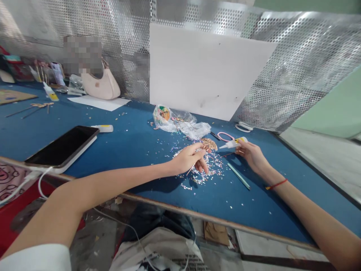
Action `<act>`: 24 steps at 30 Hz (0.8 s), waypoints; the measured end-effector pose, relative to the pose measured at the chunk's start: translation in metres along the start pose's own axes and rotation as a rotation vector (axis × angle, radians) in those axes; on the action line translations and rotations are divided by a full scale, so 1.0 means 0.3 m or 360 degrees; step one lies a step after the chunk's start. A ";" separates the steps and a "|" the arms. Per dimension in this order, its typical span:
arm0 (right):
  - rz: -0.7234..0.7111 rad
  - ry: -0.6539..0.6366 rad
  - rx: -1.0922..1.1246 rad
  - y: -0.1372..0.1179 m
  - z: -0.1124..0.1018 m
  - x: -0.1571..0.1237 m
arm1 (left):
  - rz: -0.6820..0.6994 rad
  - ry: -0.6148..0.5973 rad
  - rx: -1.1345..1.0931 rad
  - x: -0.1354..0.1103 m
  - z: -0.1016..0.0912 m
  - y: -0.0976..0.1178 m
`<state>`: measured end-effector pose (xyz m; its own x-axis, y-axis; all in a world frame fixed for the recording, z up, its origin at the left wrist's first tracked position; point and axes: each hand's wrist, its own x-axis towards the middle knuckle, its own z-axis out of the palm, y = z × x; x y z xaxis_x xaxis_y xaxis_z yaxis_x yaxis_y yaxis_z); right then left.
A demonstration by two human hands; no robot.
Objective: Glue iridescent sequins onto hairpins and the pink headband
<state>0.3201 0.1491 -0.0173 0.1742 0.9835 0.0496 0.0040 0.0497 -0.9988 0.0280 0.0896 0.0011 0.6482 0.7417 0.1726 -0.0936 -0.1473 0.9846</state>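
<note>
Since my head camera looks down across the desk, I see both arms reach in from the lower corners and nearly meet at the middle. My left hand is curled, its fingers closed around what looks like a thin stick carrying a small scalloped tan cut-out. My right hand is closed on a small white glue bottle, its nozzle aimed toward the cut-out and just apart from it.

The cut-out looks light, thin and easily bent, so I'd judge the stick the safest place to hold it. The bottle looks soft enough to squeeze and is best held around its body. Loose sequins lie under my left hand and would scatter at a light touch.

At twelve o'clock from my hands sits a crumpled plastic bag, with a pink ring near two o'clock. A teal stick lies at four o'clock, and a phone rests at nine.

My left fingers hide where the stick meets the cut-out, and I cannot tell whether any glue is on it. Blurred patches cover part of the wall behind the desk.
</note>
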 end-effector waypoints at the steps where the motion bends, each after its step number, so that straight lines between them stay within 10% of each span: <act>1: -0.0013 0.0013 -0.0007 0.001 0.001 0.000 | -0.0015 -0.0002 0.0009 -0.001 0.001 0.001; 16: -0.0096 0.0028 0.0111 -0.031 0.036 -0.025 | -0.0127 -0.0010 -0.0029 -0.017 0.000 0.005; 24: -0.0462 -0.0148 -0.0005 -0.186 0.142 -0.045 | -0.0241 0.0030 -0.0087 -0.012 0.001 -0.023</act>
<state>0.2757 0.1405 0.0381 0.0744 0.9399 0.3332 0.0437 0.3307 -0.9427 0.0265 0.0877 -0.0063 0.6436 0.7650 0.0220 -0.0374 0.0027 0.9993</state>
